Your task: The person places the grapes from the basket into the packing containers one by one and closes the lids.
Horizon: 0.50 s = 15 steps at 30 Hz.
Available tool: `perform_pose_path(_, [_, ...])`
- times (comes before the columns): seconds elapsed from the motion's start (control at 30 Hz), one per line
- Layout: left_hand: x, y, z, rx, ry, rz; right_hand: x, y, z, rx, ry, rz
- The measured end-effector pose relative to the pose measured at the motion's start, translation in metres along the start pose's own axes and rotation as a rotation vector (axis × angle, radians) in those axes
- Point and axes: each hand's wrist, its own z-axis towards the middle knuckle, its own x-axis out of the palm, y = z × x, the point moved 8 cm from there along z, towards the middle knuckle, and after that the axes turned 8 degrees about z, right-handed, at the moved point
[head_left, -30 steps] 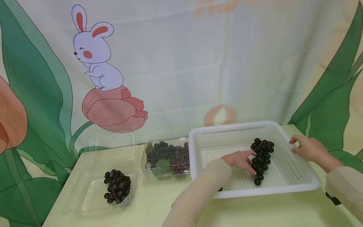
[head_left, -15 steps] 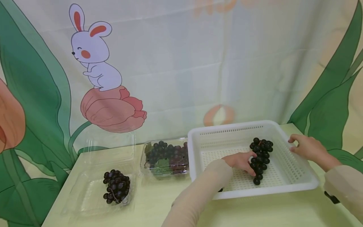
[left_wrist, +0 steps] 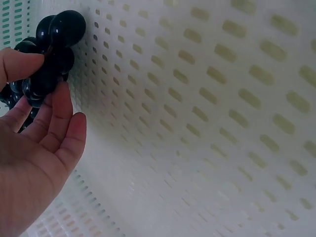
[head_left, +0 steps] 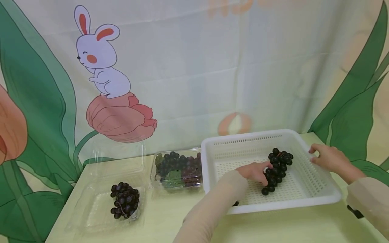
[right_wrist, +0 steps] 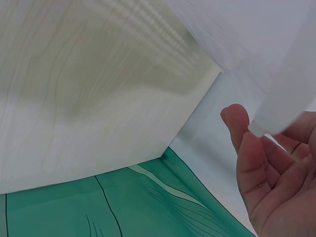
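A bunch of dark grapes (head_left: 279, 168) lies in a white perforated plastic basket (head_left: 282, 204). My left hand (head_left: 254, 171) reaches over the near rim and holds the bunch partway along. In the left wrist view, the thumb and fingertips pinch several grapes (left_wrist: 68, 28) close to the basket's holed wall (left_wrist: 197, 113). At the basket's right side, my right hand (head_left: 331, 158) grips the rim; the right wrist view shows its fingers (right_wrist: 253, 158) bent around the white lip (right_wrist: 284, 106).
Left of the basket stands a lidded clear box (head_left: 177, 170) of grapes and leaves. Farther left, an open clear clamshell box (head_left: 97, 211) holds another dark grape bunch (head_left: 125, 199). Behind the pale table (head_left: 170, 219) hangs a printed cloth (head_left: 182, 67).
My left hand has shifted slightly left, swinging the near end of the grape bunch left with it. The right hand stays at the basket's rim.
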Motion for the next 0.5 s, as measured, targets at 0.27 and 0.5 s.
perform_pose_path(0.27, [0.002,0.009,-0.002,-0.061,0.057,-0.011,0.0,0.001,0.0,-0.004,-0.008,-0.007])
perform_pose_path(0.5, [-0.001,0.014,-0.006,-0.06,0.088,0.039,0.0,0.002,-0.001,-0.012,-0.005,-0.005])
